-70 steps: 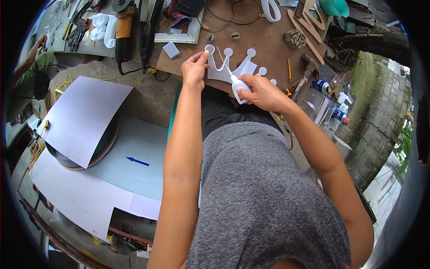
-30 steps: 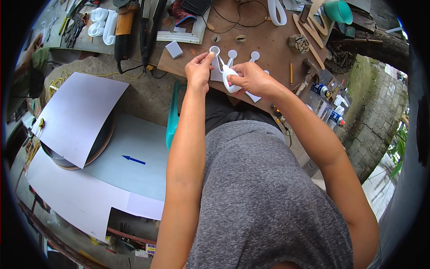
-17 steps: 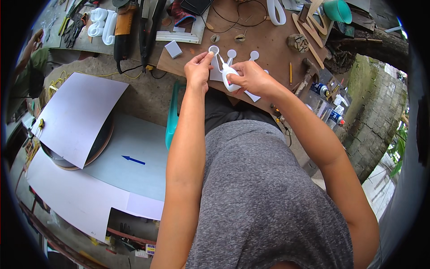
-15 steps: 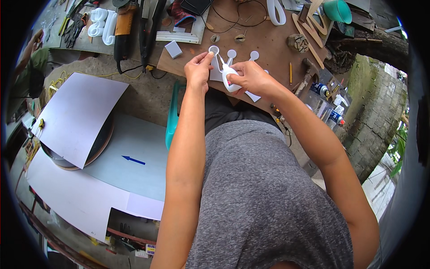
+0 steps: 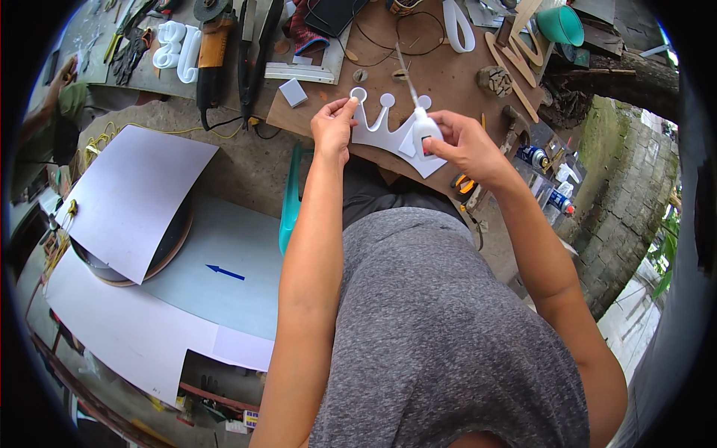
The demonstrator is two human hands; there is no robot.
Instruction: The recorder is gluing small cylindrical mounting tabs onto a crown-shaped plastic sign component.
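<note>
A white crown-shaped cutout point(image 5: 382, 137) with round-tipped points lies at the near edge of the brown workbench. My left hand point(image 5: 334, 127) is closed on its leftmost round tip, thumb and fingers pinching it. Over the crown's right side, my right hand point(image 5: 472, 151) grips a small white squeeze bottle point(image 5: 426, 134). A long thin nozzle rises from the bottle and points toward the far side of the bench, clear of the crown. Part of the crown's right side is hidden behind the bottle and a small pale strip.
A white block point(image 5: 293, 92) sits left of the crown. Farther left are an angle grinder point(image 5: 214, 56) and white curved pieces point(image 5: 173, 51). Wooden strips point(image 5: 515, 71) and a green cup point(image 5: 560, 26) stand at right. White sheets point(image 5: 138, 198) lie at lower left, near a bystander.
My right hand has drawn the bottle to the right, away from the crown's left point. The nozzle now points away over the bench. My left hand stays on the same tip.
</note>
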